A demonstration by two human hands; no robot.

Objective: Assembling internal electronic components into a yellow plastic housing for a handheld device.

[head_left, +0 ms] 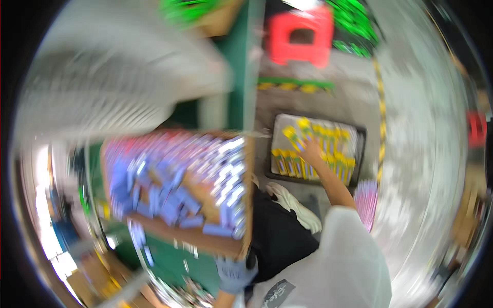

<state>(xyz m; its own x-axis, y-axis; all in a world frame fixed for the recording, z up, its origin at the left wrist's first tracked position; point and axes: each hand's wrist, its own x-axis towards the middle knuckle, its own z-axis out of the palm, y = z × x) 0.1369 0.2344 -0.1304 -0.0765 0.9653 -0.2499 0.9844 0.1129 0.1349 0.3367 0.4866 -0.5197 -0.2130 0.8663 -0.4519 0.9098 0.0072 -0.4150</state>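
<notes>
On the floor at the right, my right hand [310, 153] reaches down into a black tray [362, 146] with a pale lining. Slim yellow-ended pieces [328, 136] stand or lie there in rows. A few beside the fingers are tilted and fanned out; blur hides whether the hand grips them. My left hand [233, 274], in a grey-blue glove, is low by the near corner of a cardboard box [192, 245]; its fingers do not show clearly. Inside the box, loose blue-violet tubes [164, 197] lie jumbled beside tightly packed shiny ones.
The box rests on a green tabletop [164, 264] with scattered small pieces. A blurred white, slatted object [128, 82] spans the upper left. Past the tray are a red stool [301, 36] and green pieces [354, 23]. A pink bundle [365, 203] stands near my right arm.
</notes>
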